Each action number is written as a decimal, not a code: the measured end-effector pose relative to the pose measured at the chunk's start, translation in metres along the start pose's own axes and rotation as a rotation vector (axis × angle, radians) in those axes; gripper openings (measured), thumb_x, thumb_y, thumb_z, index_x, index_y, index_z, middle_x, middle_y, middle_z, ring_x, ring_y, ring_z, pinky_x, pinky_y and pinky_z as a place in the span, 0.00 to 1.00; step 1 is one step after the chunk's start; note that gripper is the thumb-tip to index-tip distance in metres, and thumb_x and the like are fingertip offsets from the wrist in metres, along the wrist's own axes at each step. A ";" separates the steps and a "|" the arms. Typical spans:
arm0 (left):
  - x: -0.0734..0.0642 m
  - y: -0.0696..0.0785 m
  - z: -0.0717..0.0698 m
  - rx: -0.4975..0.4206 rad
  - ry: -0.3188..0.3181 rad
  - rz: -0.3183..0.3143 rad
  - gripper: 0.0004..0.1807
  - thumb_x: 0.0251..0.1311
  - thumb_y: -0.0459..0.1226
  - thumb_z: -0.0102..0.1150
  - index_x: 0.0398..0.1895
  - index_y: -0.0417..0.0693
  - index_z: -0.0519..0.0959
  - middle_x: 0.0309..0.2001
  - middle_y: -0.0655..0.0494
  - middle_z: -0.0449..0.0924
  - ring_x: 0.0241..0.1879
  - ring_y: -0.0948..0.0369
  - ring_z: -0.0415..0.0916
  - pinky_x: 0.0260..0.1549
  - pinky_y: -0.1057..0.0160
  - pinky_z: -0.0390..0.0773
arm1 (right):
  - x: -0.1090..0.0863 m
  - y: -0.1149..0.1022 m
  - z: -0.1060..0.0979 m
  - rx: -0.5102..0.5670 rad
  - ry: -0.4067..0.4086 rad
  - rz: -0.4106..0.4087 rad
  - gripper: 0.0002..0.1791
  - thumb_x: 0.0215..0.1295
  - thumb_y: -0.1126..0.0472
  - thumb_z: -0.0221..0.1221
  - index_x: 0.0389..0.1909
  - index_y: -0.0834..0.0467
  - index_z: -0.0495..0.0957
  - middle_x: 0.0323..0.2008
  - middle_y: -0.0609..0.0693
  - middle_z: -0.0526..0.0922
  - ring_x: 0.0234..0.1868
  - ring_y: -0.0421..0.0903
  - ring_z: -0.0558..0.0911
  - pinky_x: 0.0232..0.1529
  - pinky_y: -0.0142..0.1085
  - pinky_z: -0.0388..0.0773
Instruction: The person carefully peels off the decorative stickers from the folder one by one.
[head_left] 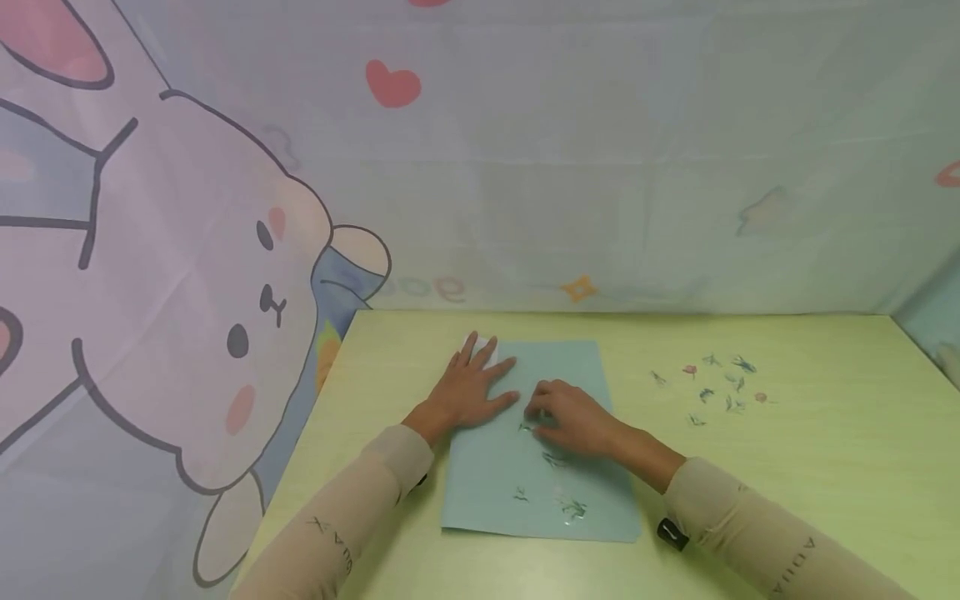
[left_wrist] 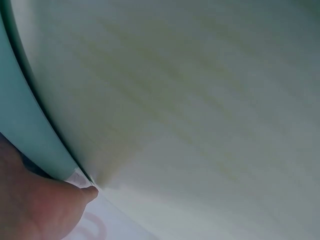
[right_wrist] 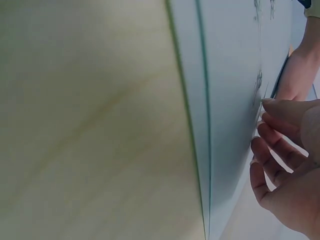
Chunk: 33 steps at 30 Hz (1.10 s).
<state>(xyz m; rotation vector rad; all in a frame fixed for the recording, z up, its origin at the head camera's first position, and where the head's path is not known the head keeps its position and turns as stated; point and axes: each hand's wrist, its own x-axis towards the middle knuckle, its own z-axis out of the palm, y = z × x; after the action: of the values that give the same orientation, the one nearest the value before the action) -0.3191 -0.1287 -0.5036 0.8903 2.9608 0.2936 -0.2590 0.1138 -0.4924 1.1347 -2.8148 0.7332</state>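
Observation:
A pale blue-green sheet [head_left: 487, 483] lies on the table, apparently a folded card with two layers at its edge in the right wrist view. My left hand [head_left: 468, 392] rests spread on its upper left, over a white slip [head_left: 489, 357] at the corner. Its thumb or a finger shows at the sheet's edge in the left wrist view. Over the sheet's middle, my right hand [head_left: 573, 418] curls in, thumb and forefinger pinching what looks like a small clear sticker. Small plant stickers [head_left: 572, 507] lie on the sheet, one just below the right fingertips.
Several loose flower and leaf stickers [head_left: 735, 383] lie scattered on the yellow-green table [head_left: 810, 483] to the right. A printed cloth [head_left: 525, 192] hangs behind the table's back edge and along the left side.

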 end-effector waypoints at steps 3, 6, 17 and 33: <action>0.001 -0.001 0.002 -0.003 0.007 -0.001 0.39 0.76 0.67 0.44 0.84 0.66 0.62 0.87 0.48 0.42 0.85 0.42 0.29 0.78 0.36 0.48 | 0.000 0.000 0.001 0.001 0.017 -0.007 0.07 0.67 0.64 0.71 0.45 0.56 0.88 0.43 0.46 0.82 0.47 0.48 0.80 0.50 0.47 0.79; 0.002 -0.002 0.002 0.003 0.013 0.000 0.38 0.76 0.67 0.44 0.84 0.65 0.62 0.87 0.48 0.43 0.85 0.42 0.29 0.78 0.36 0.49 | 0.002 0.000 0.001 0.015 0.027 -0.013 0.06 0.67 0.65 0.72 0.43 0.57 0.88 0.42 0.46 0.82 0.46 0.48 0.80 0.50 0.47 0.80; 0.002 0.000 0.003 -0.007 0.022 -0.004 0.38 0.76 0.66 0.45 0.83 0.65 0.64 0.86 0.48 0.44 0.85 0.41 0.30 0.77 0.35 0.50 | 0.004 0.001 0.004 0.064 0.022 -0.015 0.04 0.67 0.66 0.71 0.39 0.56 0.86 0.39 0.45 0.81 0.43 0.45 0.79 0.49 0.44 0.79; 0.004 0.000 0.005 -0.017 0.006 -0.018 0.39 0.76 0.68 0.42 0.84 0.67 0.62 0.87 0.50 0.41 0.85 0.44 0.27 0.78 0.36 0.48 | -0.003 0.006 -0.005 0.350 0.012 0.072 0.04 0.73 0.63 0.67 0.37 0.52 0.82 0.34 0.41 0.83 0.37 0.39 0.79 0.43 0.37 0.78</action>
<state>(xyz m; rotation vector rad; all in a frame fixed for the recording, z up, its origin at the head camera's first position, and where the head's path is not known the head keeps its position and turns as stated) -0.3221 -0.1259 -0.5088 0.8620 2.9649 0.3213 -0.2618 0.1215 -0.4914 1.0617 -2.8013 1.2737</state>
